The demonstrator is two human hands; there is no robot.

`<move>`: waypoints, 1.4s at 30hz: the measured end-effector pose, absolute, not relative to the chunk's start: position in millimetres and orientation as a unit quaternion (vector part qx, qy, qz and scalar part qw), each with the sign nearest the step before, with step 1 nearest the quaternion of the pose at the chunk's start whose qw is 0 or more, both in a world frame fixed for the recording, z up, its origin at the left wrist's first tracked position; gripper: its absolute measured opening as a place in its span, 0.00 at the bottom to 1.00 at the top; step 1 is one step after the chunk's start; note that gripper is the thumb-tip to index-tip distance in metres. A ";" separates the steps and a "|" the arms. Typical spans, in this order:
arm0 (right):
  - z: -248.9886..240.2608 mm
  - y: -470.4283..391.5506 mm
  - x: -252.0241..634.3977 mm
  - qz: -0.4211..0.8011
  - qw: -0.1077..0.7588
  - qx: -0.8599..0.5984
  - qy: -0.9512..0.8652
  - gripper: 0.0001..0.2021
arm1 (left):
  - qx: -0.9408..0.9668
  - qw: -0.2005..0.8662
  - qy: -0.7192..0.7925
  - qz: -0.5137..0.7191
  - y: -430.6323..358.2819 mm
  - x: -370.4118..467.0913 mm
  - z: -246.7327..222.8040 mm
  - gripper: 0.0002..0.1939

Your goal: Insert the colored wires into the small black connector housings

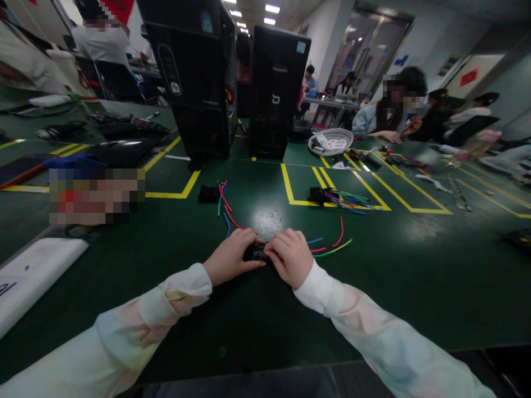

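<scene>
My left hand (233,256) pinches a small black part (259,253) between thumb and fingers, directly between both hands; my right hand (291,257) pinches its right end, fingertip contact partly hidden. Wires (333,252), blue, red and yellow-green, extend just right of my right hand. Ahead-left of my hands: a black connector (208,193) with coloured wires. Ahead-right: a wired black plug (317,195). Farther ahead: two black computer towers (194,83); rightward, a white basket (331,131).

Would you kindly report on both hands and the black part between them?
Left hand holding black part; right hand at its right end, exact hold unclear. Wires lying rightward. Second black part beyond left hand, seemingly not blocking.
</scene>
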State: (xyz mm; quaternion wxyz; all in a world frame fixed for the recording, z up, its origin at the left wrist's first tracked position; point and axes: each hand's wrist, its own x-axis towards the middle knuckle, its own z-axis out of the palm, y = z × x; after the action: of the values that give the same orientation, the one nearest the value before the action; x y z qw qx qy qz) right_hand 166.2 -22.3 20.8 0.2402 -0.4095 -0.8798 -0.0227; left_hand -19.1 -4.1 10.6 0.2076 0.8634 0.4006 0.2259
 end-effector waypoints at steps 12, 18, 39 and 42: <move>24.2 -21.5 168.6 0.002 0.249 -0.357 -0.900 0.08 | 0.858 0.211 0.407 0.230 -5.0 -19.4 10.7 0.17; 20.9 -20.3 168.3 -0.013 0.262 -0.381 -0.887 0.09 | 0.858 0.210 0.408 0.231 -3.4 -19.2 10.1 0.17; 23.3 -22.0 167.1 -0.046 0.253 -0.383 -0.887 0.11 | 0.860 0.212 0.400 0.235 -4.8 -18.8 9.2 0.18; 21.0 -21.1 166.7 -0.018 0.254 -0.408 -0.877 0.09 | 0.860 0.216 0.398 0.236 -4.6 -18.6 10.6 0.17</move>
State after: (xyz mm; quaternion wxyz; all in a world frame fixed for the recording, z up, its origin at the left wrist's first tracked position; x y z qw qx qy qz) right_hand 166.7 -21.1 21.0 0.2543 -0.4078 -0.8768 -0.0177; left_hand -18.6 -4.6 10.6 0.2156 0.8601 0.3978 0.2355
